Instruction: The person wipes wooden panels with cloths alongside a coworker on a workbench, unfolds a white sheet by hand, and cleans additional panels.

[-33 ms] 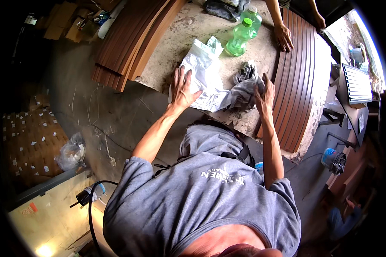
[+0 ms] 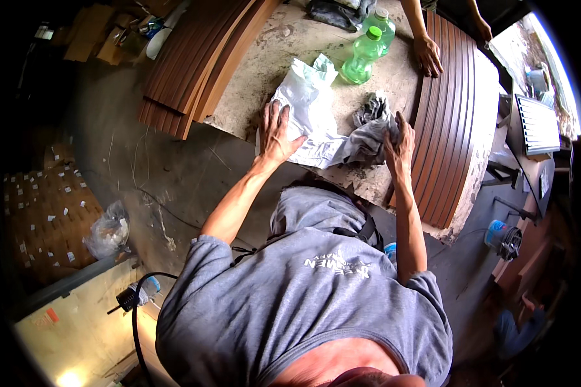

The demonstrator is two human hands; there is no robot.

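A white cloth (image 2: 308,106) lies crumpled on the worn tabletop (image 2: 255,77). My left hand (image 2: 277,137) rests on its left edge, fingers spread and thumb stretched across the fabric. Joined to or overlapping the white cloth's right side is a grey, dirt-stained rag (image 2: 370,132); I cannot tell which. My right hand (image 2: 400,143) is at the rag's right edge, its thumb side against the cloth and fingers partly curled, apparently gripping it. Beyond the cloths stand a green bottle with a bright green cap (image 2: 358,64) and a second green bottle (image 2: 382,29) close behind it.
Brown grooved panels (image 2: 442,129) lie along the table's right side, where a co-worker's hand (image 2: 427,55) rests. Another stack of brown panels (image 2: 187,64) overhangs the left end. A dark cloth (image 2: 332,14) lies at the far edge. A bucket (image 2: 502,238) stands right, on the floor.
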